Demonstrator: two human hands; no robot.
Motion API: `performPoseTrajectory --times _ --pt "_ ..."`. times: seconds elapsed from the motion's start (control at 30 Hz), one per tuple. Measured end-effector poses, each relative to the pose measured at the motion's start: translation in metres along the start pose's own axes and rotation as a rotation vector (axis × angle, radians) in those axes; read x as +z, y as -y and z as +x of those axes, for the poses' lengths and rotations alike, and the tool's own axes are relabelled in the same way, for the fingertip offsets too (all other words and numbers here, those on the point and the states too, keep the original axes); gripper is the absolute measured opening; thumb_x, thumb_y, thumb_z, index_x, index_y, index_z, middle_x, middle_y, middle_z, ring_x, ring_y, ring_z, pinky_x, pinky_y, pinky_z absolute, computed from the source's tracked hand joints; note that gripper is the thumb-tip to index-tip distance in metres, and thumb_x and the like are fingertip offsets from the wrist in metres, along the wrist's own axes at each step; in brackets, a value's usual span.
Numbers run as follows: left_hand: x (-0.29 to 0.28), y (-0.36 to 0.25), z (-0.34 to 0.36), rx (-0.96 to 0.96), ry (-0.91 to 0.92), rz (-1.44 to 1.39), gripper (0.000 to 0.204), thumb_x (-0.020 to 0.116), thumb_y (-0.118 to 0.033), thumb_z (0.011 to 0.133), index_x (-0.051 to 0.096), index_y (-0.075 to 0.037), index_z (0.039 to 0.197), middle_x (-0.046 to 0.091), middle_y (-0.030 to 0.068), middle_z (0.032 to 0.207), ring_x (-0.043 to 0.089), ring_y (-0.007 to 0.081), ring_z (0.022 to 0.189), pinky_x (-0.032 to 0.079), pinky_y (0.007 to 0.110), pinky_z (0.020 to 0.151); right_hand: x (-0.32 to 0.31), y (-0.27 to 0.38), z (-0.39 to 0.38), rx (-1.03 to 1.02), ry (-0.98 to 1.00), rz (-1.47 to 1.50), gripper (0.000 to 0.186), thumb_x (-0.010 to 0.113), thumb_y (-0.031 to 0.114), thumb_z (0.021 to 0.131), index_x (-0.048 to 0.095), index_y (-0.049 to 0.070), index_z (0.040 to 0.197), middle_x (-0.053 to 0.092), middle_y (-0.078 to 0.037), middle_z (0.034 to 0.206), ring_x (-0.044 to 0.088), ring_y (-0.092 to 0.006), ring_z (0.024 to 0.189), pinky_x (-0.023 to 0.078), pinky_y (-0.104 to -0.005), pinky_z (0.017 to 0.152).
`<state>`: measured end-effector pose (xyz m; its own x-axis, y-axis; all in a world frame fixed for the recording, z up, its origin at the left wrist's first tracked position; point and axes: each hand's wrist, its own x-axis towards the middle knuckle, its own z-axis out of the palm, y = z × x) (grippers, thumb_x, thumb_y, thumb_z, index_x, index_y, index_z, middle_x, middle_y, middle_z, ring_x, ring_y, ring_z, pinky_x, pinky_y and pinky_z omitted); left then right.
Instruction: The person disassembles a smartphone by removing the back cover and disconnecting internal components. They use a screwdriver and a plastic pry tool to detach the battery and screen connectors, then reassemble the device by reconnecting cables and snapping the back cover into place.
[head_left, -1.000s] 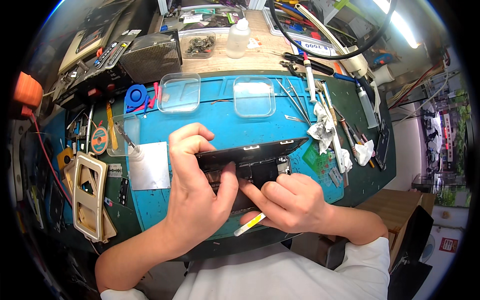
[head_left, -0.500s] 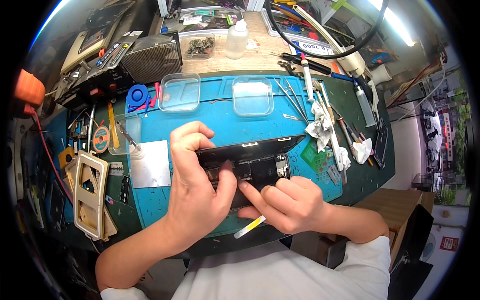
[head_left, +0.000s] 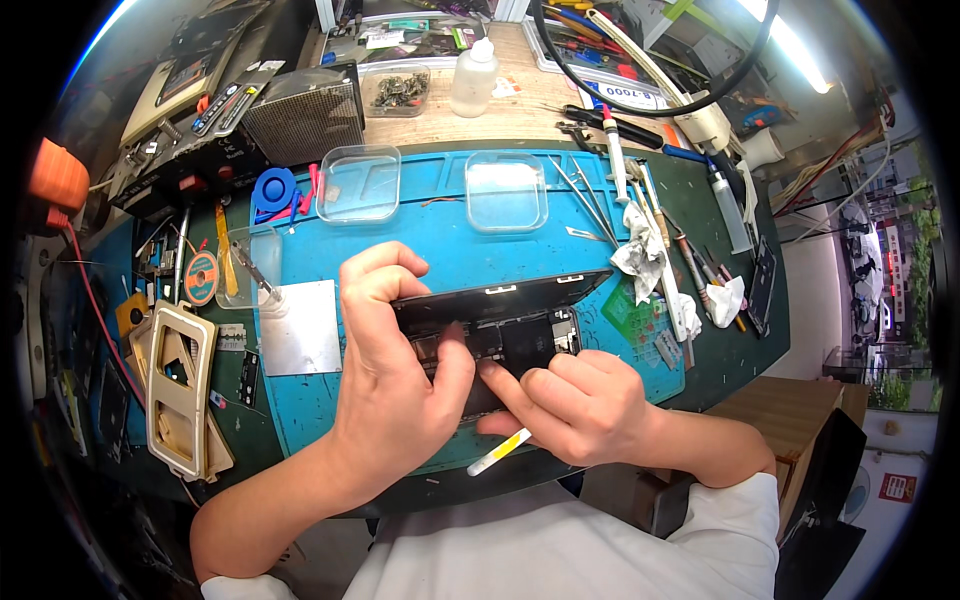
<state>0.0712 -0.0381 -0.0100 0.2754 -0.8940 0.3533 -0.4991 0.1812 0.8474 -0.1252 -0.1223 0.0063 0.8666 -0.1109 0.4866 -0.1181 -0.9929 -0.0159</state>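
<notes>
An opened smartphone is between my hands over the blue mat, its dark screen panel tilted up along the far side. My left hand grips the phone's left end, thumb over the inside and fingers curled by the panel. My right hand is closed at the near edge, with its index fingertip against the phone close to my left thumb. From under that hand sticks out a slim white-and-yellow stick; it seems held there, though its upper end is hidden.
Two clear plastic trays stand beyond the phone. Tweezers, crumpled tissue and syringes lie to the right. At left are a metal plate and a gold phone frame. A squeeze bottle stands behind.
Almost nothing differs. My right hand and the white-and-yellow stick have shifted very slightly; the left hand and the phone hold their places.
</notes>
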Motion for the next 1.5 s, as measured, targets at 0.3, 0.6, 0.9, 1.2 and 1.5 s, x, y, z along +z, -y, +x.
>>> performPoseTrajectory --times 0.3,0.6,0.9,1.2,1.5 --pt "-0.001 0.003 0.000 0.030 0.005 0.024 0.050 0.057 0.013 0.086 0.033 -0.002 0.127 0.040 0.0216 0.133 0.045 0.0263 0.120 0.042 0.038 0.103 -0.004 0.000 0.000 0.008 0.048 0.008 0.037 0.076 0.034 0.090 0.078 0.003 0.112 0.041 0.002 0.074 0.046 -0.0097 0.062 0.035 -0.0255 0.049" --pt "-0.019 -0.003 -0.002 -0.079 0.079 -0.121 0.020 0.060 -0.001 0.102 0.047 -0.001 0.118 0.061 0.0159 0.118 0.061 0.0243 0.095 0.052 0.035 0.087 -0.023 -0.016 -0.007 0.004 -0.224 -0.004 0.041 0.080 0.034 0.090 0.078 0.006 0.120 0.051 0.004 0.080 0.052 -0.0086 0.060 0.038 -0.0245 0.046" --pt "-0.059 -0.007 0.008 0.107 0.407 -0.035 0.030 0.071 -0.014 0.099 0.059 -0.001 0.124 0.066 0.0167 0.127 0.066 0.0321 0.113 0.053 0.039 0.099 -0.035 -0.044 -0.015 0.149 -0.156 0.157 0.034 0.084 0.009 0.082 0.075 0.007 0.115 0.074 -0.003 0.097 0.072 -0.0181 0.072 0.056 -0.0296 0.056" --pt "-0.066 -0.025 -0.001 0.160 0.571 0.224 0.072 0.087 -0.013 0.081 0.056 -0.004 0.144 0.054 0.0180 0.149 0.057 0.0382 0.131 0.048 0.045 0.110 -0.038 -0.039 -0.037 0.083 -0.024 0.225 0.031 0.083 0.018 0.084 0.074 0.010 0.113 0.071 -0.001 0.111 0.072 -0.0179 0.078 0.057 -0.0328 0.061" --pt "-0.067 -0.034 -0.001 0.173 0.601 0.404 0.094 0.091 -0.017 0.077 0.042 -0.004 0.157 0.053 0.0190 0.146 0.054 0.0386 0.129 0.046 0.047 0.111 -0.055 -0.041 -0.028 0.120 0.111 0.202 0.051 0.085 0.032 0.082 0.069 0.009 0.124 0.068 -0.003 0.123 0.071 -0.0203 0.097 0.059 -0.0336 0.070"
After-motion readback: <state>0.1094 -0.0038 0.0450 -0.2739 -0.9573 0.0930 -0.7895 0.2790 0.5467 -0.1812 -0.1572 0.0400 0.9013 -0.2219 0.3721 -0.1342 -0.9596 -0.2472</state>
